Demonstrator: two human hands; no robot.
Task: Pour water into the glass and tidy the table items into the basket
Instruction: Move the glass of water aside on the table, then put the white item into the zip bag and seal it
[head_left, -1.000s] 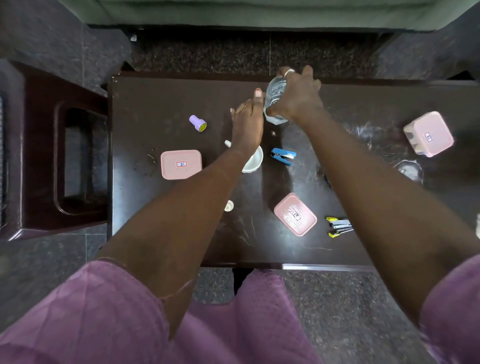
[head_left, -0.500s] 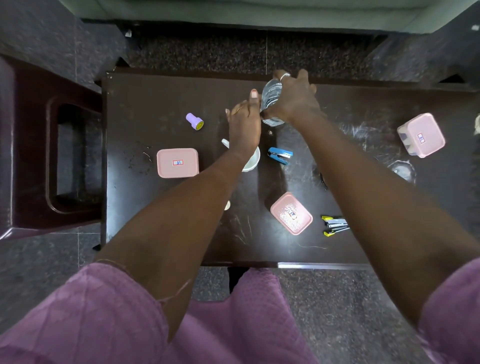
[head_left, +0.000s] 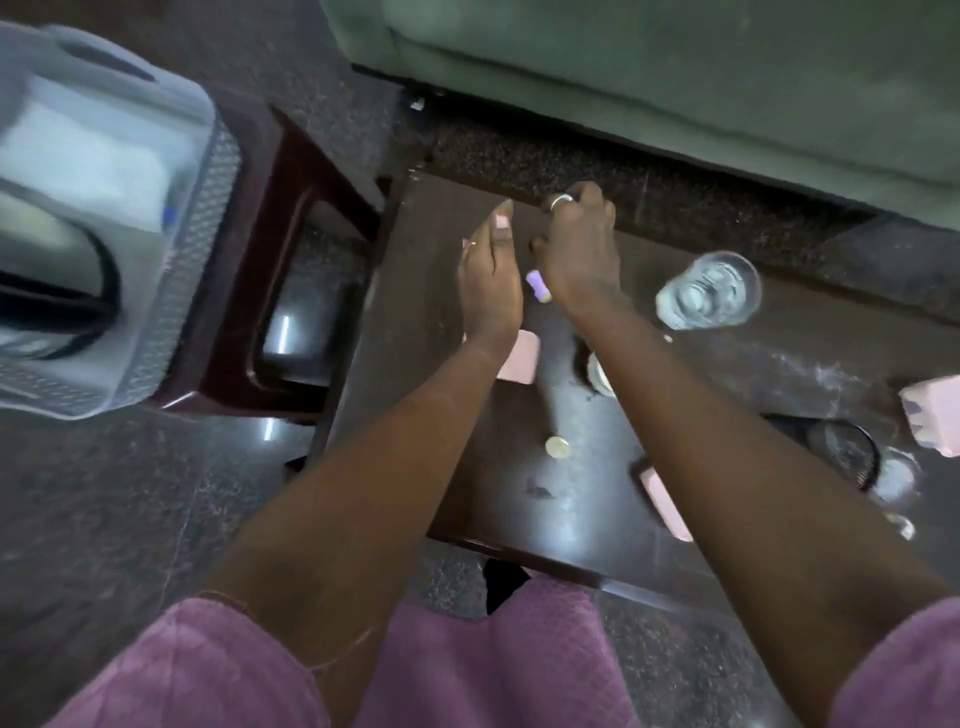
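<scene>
A clear glass (head_left: 706, 291) holding water stands upright on the dark table (head_left: 571, 514), right of both hands and free of them. A small purple cylinder (head_left: 538, 286) lies on the table between my hands. My left hand (head_left: 491, 280) is flat with its fingers stretched out and holds nothing. Beside it, my right hand (head_left: 576, 249) hovers near the table's far edge with its fingers bent down and nothing visible in it. The pale mesh basket (head_left: 171, 291) sits on a dark red stool (head_left: 291, 171) at the left, blurred, with things inside.
A pink lid (head_left: 522, 358) shows under my left wrist and a white bowl (head_left: 600, 374) under my right forearm. A small round cap (head_left: 557, 447), another pink lid (head_left: 665, 499) and a pink box (head_left: 932, 415) also lie on the table. A green sofa (head_left: 675, 78) runs behind.
My right hand has let go of the glass, which now stands alone on the table. Both hands moved left to the purple cylinder. The view swung left and the basket came into sight.
</scene>
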